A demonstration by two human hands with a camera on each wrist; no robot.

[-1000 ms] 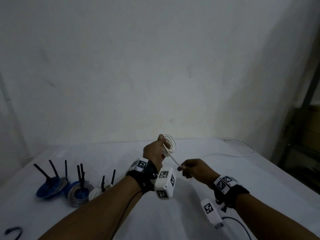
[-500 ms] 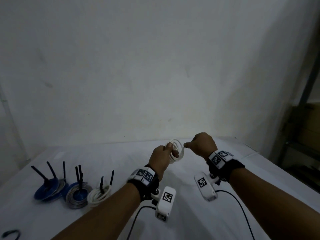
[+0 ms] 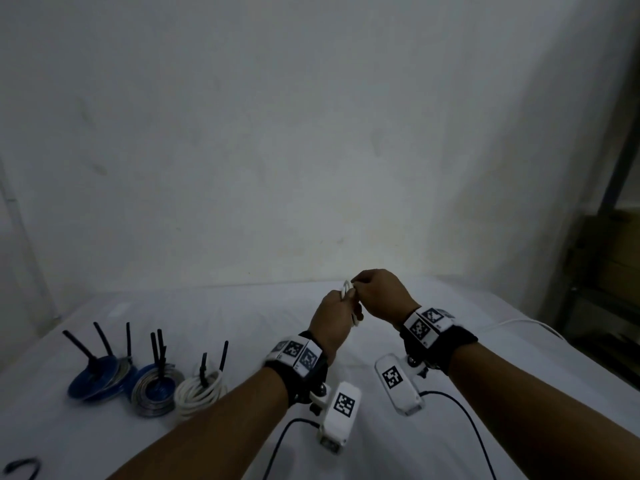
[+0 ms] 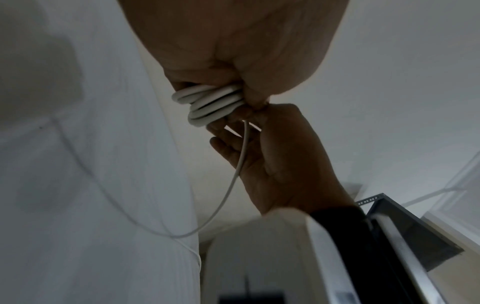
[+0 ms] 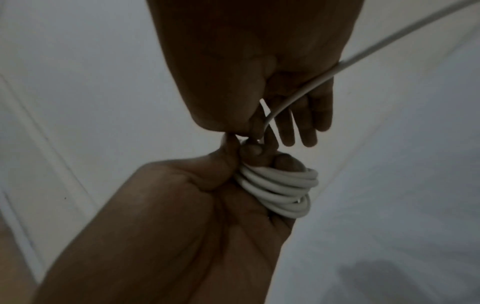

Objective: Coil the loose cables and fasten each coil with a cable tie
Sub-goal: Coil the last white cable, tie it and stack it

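Both hands are raised together above the far middle of the white counter (image 3: 363, 445), forearms reaching forward from the lower edge of the head view and converging at the wrists. The left hand (image 3: 332, 318) is closed into a fist around the white cable coil (image 5: 280, 189), thumb and fingers wrapped over the stacked loops, which bulge out on the side away from the palm. The right hand (image 3: 379, 296) sits just above and against it, knuckles up, wrist bent slightly downward. Its thumb and forefinger pinch the free strand of the white cable (image 4: 233, 176) right at the top of the coil, touching the left fingers, while its other fingers (image 5: 306, 121) hang loosely straight beside the strand. From that pinch the strand runs across the right palm, drops in a slack curve and trails away over the counter toward the right.

Near the left side of the counter lie three finished coils side by side: a blue coil (image 3: 95, 381), a grey and blue coil (image 3: 156, 388) and a white tied coil (image 3: 199, 391), each with black cable ties (image 3: 157, 349) sticking upward. A dark curved object at the lower left corner is too cut off to identify.
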